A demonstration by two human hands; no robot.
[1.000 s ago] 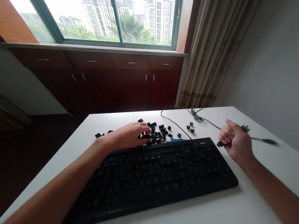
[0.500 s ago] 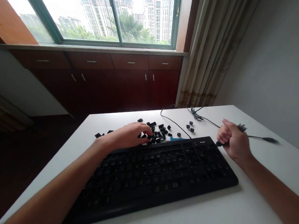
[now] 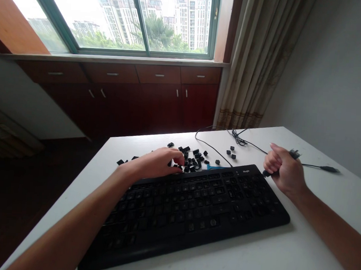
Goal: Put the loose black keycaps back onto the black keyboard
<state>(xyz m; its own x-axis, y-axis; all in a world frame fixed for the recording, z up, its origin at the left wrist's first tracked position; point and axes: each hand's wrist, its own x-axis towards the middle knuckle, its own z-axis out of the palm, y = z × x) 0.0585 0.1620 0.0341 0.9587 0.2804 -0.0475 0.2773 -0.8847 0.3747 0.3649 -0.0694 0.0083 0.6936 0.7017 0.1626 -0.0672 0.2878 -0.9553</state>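
Note:
A black keyboard lies on the white table, with many key sockets bare of their caps. Beyond its back edge is a pile of loose black keycaps. My left hand reaches over the keyboard's back edge into the pile, thumb and fingers curved and apart. Keycaps show in the gap between them; whether one is touched is hidden. To the right of the keyboard, my right hand is raised in a fist around a black brush. Its greyish bristled end sticks out past the thumb side, the dark handle end below.
A blue brush-like tool lies behind the keyboard beside the keycaps. The keyboard's cable is bundled at the back and runs to a plug at right. Several stray keycaps sit near the cable. A curtain hangs beyond the table.
The whole view has shifted slightly. My left fingers stay at the keycap pile with little visible movement, and my right hand keeps its grip on the brush.

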